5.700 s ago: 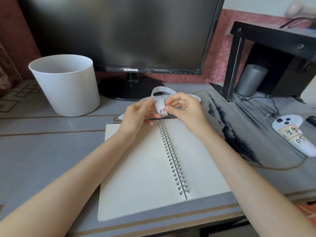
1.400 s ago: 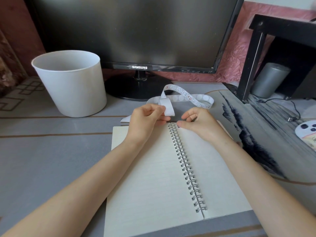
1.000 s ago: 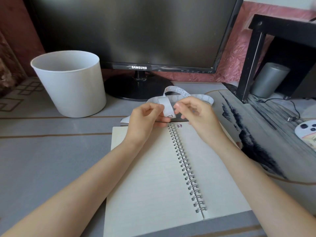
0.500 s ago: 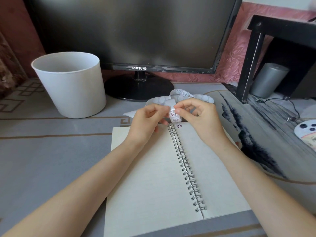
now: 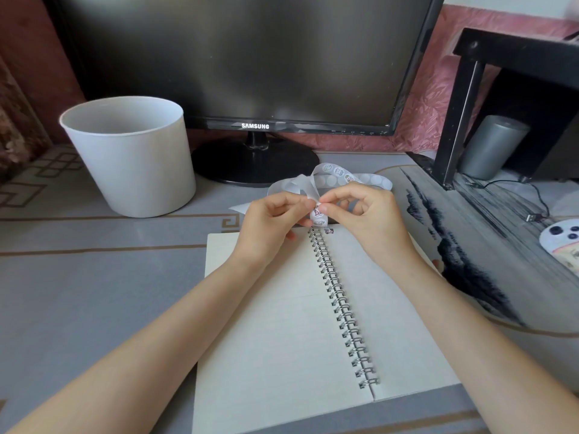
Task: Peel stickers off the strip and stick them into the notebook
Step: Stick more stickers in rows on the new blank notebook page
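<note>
- Grey surface (image 5: 94, 292), spiral notebook (image 5: 275, 324) lying open.
- Left hand (image 5: 269, 227) pinches the sticker strip (image 5: 336, 175); flimsy, curly stuff, I'd guess.
- Right hand (image 5: 366, 217) nips one sticker (image 5: 318, 212) by its edge, sensible spot.

The little drawings on the strip (image 5: 336, 177) that my left hand (image 5: 269, 227) and right hand (image 5: 366, 220) pinch are too small for me to read, and my fingertips cover the spot where they meet, so I cannot tell whether a sticker is lifted off it. My hands hide the middle of the notebook (image 5: 282, 324) top edge, and the tiny sticker (image 5: 328, 230) on its right page is only a smudge. The monitor (image 5: 244, 57) is cut off at 12 o'clock, the white controller (image 5: 560, 242) at 3 o'clock, and my forearms run out at 7 and 4 o'clock.
</note>
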The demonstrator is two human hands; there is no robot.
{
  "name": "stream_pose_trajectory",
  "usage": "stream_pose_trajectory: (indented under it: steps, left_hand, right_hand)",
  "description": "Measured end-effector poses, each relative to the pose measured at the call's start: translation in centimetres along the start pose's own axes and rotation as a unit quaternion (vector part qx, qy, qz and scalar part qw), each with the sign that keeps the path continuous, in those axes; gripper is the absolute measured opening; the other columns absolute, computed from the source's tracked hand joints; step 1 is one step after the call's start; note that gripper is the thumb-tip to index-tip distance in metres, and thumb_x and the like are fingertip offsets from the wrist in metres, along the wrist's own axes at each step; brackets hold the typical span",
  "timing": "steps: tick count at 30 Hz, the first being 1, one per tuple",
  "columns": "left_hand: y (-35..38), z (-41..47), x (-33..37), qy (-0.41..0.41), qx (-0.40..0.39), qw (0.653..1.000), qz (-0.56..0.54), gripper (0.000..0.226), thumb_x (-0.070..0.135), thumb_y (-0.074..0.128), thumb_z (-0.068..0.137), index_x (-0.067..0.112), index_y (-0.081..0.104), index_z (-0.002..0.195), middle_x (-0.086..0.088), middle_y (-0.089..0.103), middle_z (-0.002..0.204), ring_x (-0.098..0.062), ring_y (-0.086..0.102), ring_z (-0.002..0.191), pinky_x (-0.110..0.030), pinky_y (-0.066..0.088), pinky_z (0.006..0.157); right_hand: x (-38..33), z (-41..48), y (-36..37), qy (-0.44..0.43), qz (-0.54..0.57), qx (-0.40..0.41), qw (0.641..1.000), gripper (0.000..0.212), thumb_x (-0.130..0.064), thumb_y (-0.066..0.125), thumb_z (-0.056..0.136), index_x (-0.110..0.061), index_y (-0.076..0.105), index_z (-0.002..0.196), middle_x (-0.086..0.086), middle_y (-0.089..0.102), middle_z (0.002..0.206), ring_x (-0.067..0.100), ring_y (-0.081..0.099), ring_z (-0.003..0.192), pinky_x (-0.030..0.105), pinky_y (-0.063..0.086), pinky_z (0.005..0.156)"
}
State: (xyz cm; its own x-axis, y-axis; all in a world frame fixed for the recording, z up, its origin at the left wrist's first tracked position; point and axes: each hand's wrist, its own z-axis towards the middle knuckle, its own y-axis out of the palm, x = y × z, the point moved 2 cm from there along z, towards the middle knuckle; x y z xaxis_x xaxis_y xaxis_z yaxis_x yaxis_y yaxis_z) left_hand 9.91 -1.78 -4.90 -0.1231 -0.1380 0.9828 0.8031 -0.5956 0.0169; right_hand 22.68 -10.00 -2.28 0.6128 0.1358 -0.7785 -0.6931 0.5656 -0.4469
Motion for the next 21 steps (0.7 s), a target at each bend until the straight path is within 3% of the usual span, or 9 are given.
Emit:
stream_pose_trajectory:
  steps: [17, 19, 21]
  left_hand:
    - [0.16, 0.06, 0.25, -0.026, 0.012, 0.999, -0.015, 0.014, 0.013, 0.064, 0.088, 0.011, 0.067, 0.075, 0.006, 0.068, 0.063, -0.010, 0.067, 0.068, -0.019, 0.047, 0.050]
    - [0.18, 0.06, 0.27, -0.028, 0.016, 0.999, -0.016, 0.015, 0.012, 0.064, 0.088, 0.011, 0.067, 0.073, 0.006, 0.068, 0.062, -0.010, 0.067, 0.067, -0.019, 0.047, 0.050]
    - [0.20, 0.04, 0.30, -0.030, 0.017, 0.999, -0.019, 0.017, 0.011, 0.064, 0.088, 0.010, 0.066, 0.071, 0.005, 0.068, 0.062, -0.011, 0.067, 0.067, -0.019, 0.048, 0.049]
  right_hand:
    - [0.65, 0.05, 0.08, -0.075, -0.112, 0.011, 0.991, 0.004, -0.014, 0.073, 0.079, -0.016, 0.070, 0.078, -0.007, 0.059, 0.078, 0.006, 0.053, 0.066, 0.013, 0.032, 0.060]
    - [0.64, 0.09, 0.06, -0.095, -0.127, 0.010, 0.987, 0.004, -0.016, 0.073, 0.079, -0.016, 0.069, 0.078, -0.006, 0.059, 0.079, 0.007, 0.053, 0.067, 0.019, 0.038, 0.061]
    - [0.67, 0.08, 0.10, -0.112, -0.140, 0.013, 0.984, 0.004, -0.017, 0.071, 0.079, -0.018, 0.068, 0.077, -0.005, 0.058, 0.080, 0.010, 0.055, 0.070, 0.034, 0.047, 0.066]
